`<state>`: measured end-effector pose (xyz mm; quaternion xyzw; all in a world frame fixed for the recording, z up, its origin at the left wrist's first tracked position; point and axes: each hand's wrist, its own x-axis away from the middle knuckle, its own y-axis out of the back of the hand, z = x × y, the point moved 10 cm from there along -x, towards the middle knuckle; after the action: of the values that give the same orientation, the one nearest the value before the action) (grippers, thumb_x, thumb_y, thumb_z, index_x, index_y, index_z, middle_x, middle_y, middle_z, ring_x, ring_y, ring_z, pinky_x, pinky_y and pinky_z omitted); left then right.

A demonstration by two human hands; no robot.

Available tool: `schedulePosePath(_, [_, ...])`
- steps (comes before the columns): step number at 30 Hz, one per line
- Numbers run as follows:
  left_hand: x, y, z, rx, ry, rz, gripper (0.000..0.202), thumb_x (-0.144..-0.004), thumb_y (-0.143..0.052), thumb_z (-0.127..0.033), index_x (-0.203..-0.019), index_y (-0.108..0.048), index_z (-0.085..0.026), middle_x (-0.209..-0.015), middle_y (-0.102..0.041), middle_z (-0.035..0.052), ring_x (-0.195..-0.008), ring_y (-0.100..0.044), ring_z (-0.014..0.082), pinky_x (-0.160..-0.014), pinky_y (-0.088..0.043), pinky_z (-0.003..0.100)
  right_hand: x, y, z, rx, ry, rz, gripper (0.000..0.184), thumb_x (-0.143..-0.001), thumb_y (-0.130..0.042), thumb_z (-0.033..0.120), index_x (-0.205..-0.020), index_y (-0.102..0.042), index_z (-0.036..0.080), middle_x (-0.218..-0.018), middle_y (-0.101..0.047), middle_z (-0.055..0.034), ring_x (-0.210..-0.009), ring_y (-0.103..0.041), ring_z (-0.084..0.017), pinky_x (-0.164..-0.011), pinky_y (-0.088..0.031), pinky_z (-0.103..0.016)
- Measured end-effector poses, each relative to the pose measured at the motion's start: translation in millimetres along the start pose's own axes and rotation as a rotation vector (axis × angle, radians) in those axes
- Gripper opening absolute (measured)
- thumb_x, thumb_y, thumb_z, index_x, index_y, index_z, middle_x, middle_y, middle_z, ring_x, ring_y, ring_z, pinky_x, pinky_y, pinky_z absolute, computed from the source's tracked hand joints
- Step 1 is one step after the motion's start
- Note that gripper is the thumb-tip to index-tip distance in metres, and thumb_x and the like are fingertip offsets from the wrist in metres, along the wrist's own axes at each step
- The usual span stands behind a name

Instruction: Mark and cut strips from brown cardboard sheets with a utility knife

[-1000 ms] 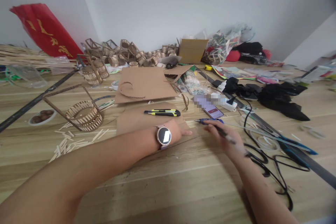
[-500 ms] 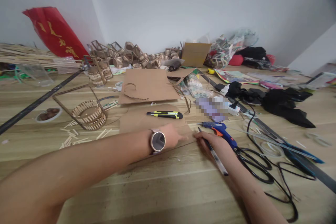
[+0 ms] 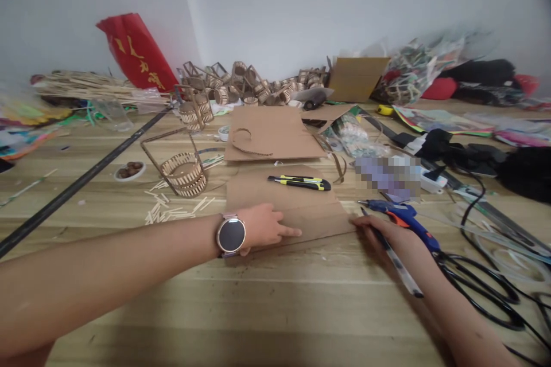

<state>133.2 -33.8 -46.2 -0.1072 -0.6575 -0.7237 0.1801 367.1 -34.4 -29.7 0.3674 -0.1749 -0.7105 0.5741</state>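
My left hand (image 3: 262,226), with a watch on the wrist, lies on a flat piece of brown cardboard (image 3: 318,219), its index finger stretched out to the right. At the right corner of that cardboard, my right hand (image 3: 381,230) is closed around a pen (image 3: 398,266), whose dark end points up and left. A yellow and black utility knife (image 3: 299,182) rests on the cardboard beyond my left hand. Just right of my right hand lies a blue hot glue gun (image 3: 407,218). Behind the knife is a second cardboard sheet (image 3: 271,126) with a curved thin strip on it.
A small stick basket with a frame handle (image 3: 184,174) stands at left, near loose sticks (image 3: 161,213) and a bowl of brown balls (image 3: 130,171). Several baskets (image 3: 258,87) are piled by the wall beside a box (image 3: 360,79). Black cable (image 3: 484,287) coils at right.
The view has turned left, so everything sits farther right in it. My left hand has slid left over the cardboard; my right hand stays at the corner with the pen.
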Motion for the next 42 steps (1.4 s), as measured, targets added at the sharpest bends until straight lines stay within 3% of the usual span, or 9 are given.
schedulePosePath(4, [-1.9,-0.1,-2.1,-0.050,-0.032,0.048,0.047,-0.044,-0.091,-0.020,-0.087,-0.076,-0.029,-0.160,-0.032,-0.0122,-0.106,-0.056,0.0260,-0.062,-0.039,0.031,-3.2,5.9,6.3,-0.041,-0.003,0.042,0.024,-0.083,-0.057,0.038,-0.096,-0.075,0.029,-0.104,-0.077,-0.0055,-0.100,-0.071,-0.031,-0.097,-0.050,-0.044])
schedulePosePath(8, [-0.6,4.0,-2.4,-0.062,-0.044,0.102,0.050,-0.050,-0.089,-0.018,-0.097,-0.076,-0.030,-0.161,-0.030,-0.0128,-0.110,-0.056,0.0262,-0.066,-0.045,0.032,3.0,9.5,23.9,-0.162,-0.110,0.009,0.039,-0.089,-0.059,0.048,-0.120,-0.067,0.025,-0.098,-0.078,-0.0080,-0.099,-0.071,-0.029,-0.096,-0.051,-0.044])
schedulePosePath(10, [-0.5,2.4,-1.9,-0.048,-0.047,0.136,0.050,-0.052,-0.087,-0.018,-0.099,-0.076,-0.030,-0.162,-0.028,-0.0132,-0.113,-0.055,0.0270,-0.068,-0.047,0.033,11.0,-6.6,43.9,-0.282,-0.144,0.068,0.046,-0.091,-0.054,0.058,-0.117,-0.069,0.022,-0.087,-0.078,-0.0077,-0.094,-0.071,-0.028,-0.093,-0.053,-0.042])
schedulePosePath(14, [-0.8,5.0,-1.0,-0.050,-0.047,0.105,0.050,-0.052,-0.088,-0.018,-0.099,-0.075,-0.030,-0.162,-0.029,-0.0130,-0.112,-0.055,0.0272,-0.069,-0.047,0.033,26.9,-57.8,89.7,-0.364,-0.137,0.272,0.052,-0.088,-0.052,0.064,-0.069,-0.071,0.020,-0.079,-0.075,-0.0085,-0.075,-0.069,-0.024,-0.072,-0.055,-0.035])
schedulePosePath(19, [1.5,7.5,-1.4,-0.002,-0.051,0.121,0.058,-0.052,-0.090,-0.021,-0.106,-0.073,-0.029,-0.160,-0.034,-0.0081,-0.113,-0.054,0.0296,-0.072,-0.047,0.034,27.9,-86.8,119.6,-0.396,-0.025,0.222,0.023,-0.083,-0.061,0.043,-0.083,-0.070,0.022,-0.078,-0.074,-0.0043,-0.076,-0.068,-0.022,-0.071,-0.054,-0.032])
schedulePosePath(26, [1.0,9.9,3.0,0.085,0.011,0.081,0.085,-0.046,-0.093,-0.016,-0.125,-0.064,-0.031,-0.151,-0.048,0.0003,-0.115,-0.055,0.0315,-0.081,-0.047,0.036,35.4,-109.5,121.4,-0.328,0.054,0.230,0.017,-0.085,-0.058,0.036,-0.084,-0.068,0.023,-0.083,-0.074,-0.0048,-0.080,-0.069,-0.021,-0.070,-0.054,-0.031])
schedulePosePath(30, [-0.9,5.8,8.3,0.086,0.048,0.045,0.097,-0.042,-0.094,-0.011,-0.130,-0.059,-0.031,-0.131,-0.064,0.0045,-0.107,-0.059,0.0295,-0.077,-0.046,0.034,37.2,-116.1,120.0,-0.318,0.064,0.255,0.016,-0.087,-0.057,0.035,-0.087,-0.068,0.023,-0.087,-0.075,-0.0057,-0.083,-0.070,-0.021,-0.072,-0.054,-0.032])
schedulePosePath(35, [-1.3,9.8,8.4,0.112,0.030,-0.042,0.084,-0.041,-0.092,-0.008,-0.117,-0.067,-0.033,-0.131,-0.063,0.0013,-0.103,-0.059,0.0277,-0.075,-0.045,0.032,36.0,-119.9,122.3,-0.314,0.069,0.264,0.015,-0.088,-0.057,0.034,-0.089,-0.068,0.023,-0.091,-0.075,-0.0054,-0.086,-0.071,-0.021,-0.076,-0.054,-0.033])
schedulePosePath(42, [-2.1,7.8,15.8,0.228,0.082,-0.010,0.087,-0.048,-0.087,-0.012,-0.128,-0.061,-0.035,-0.132,-0.062,0.0020,-0.107,-0.058,0.0282,-0.075,-0.046,0.032,28.4,-105.6,125.5,-0.270,0.122,0.240,0.016,-0.088,-0.055,0.033,-0.084,-0.068,0.024,-0.087,-0.075,-0.0044,-0.086,-0.071,-0.021,-0.075,-0.055,-0.031])
